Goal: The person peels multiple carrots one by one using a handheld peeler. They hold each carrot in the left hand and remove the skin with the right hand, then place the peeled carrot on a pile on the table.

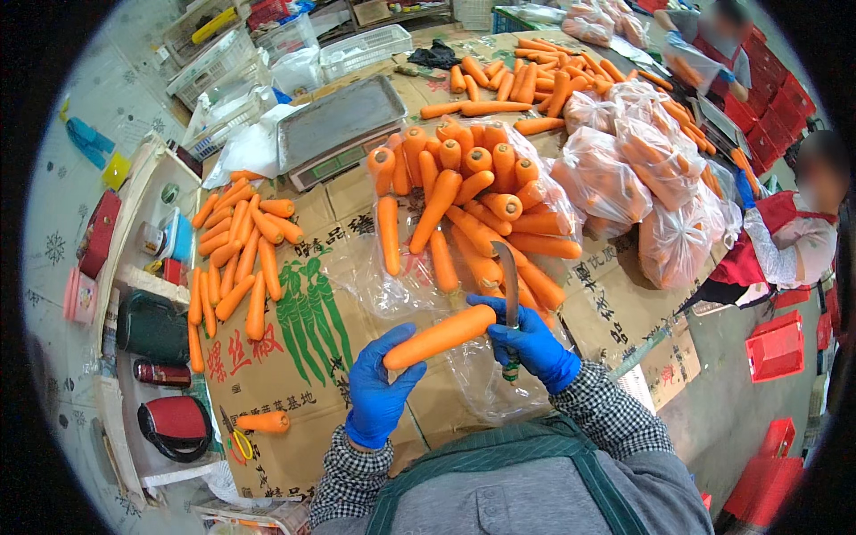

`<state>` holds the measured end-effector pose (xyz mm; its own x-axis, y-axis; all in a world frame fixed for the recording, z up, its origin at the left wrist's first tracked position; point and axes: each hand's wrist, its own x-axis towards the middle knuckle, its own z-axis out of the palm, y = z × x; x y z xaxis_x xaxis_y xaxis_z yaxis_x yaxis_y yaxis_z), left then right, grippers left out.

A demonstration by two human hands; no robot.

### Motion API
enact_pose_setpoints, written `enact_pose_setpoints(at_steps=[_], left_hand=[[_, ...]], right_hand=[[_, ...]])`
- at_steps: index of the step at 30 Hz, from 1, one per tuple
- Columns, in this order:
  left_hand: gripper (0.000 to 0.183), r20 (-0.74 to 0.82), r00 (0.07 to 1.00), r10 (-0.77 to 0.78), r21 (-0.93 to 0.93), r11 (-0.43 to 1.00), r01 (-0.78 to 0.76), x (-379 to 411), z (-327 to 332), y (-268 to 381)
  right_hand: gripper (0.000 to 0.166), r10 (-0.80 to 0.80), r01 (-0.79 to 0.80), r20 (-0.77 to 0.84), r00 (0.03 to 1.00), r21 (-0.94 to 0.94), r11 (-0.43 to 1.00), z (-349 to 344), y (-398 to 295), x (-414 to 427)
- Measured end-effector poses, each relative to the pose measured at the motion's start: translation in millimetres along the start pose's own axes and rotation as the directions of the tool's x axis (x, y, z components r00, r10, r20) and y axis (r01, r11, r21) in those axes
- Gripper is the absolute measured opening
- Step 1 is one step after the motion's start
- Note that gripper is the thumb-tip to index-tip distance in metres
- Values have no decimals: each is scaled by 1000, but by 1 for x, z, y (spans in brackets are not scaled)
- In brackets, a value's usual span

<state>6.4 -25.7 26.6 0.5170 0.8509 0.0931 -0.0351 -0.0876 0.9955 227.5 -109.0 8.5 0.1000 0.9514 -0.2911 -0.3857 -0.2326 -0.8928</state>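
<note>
A large carrot (439, 338) lies across my blue-gloved left hand (382, 384), which grips its lower left end. My right hand (531, 344), gloved in blue too, holds a knife (511, 287) by its handle, blade pointing up, and its fingers also touch the carrot's upper right end. Just beyond my hands, a heap of carrots (438, 207) rests on and in an open clear plastic bag (401, 291). A smaller pile of carrots (247, 234) lies to the left on the printed cardboard (314, 428) that covers the table.
A weighing scale (341, 127) stands beyond the left pile. Filled, tied bags of carrots (602, 174) sit at the right. Scissors (237, 438) and one carrot (264, 421) lie near the left edge. Two people (782, 234) work along the right side; red crates (776, 348) stand beyond.
</note>
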Motion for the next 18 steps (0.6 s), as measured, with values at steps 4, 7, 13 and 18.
enact_pose_setpoints(at_steps=[4,7,13,18], left_hand=[[46,8,1000,-6,25,1000,6,0,-1,-1],[39,7,998,-55,54,997,55,-2,-6,-3],[27,97,964,-249,42,968,246,-8,-18,-34],[25,100,960,-261,-21,964,265,-21,-18,-55]], right_hand=[[48,-5,3,47,999,45,999,-1,12,3],[46,41,-40,81,996,-12,999,0,18,2],[28,-48,-43,-266,963,-328,944,-54,-36,13],[40,-611,654,-608,507,-191,732,-100,-110,15]])
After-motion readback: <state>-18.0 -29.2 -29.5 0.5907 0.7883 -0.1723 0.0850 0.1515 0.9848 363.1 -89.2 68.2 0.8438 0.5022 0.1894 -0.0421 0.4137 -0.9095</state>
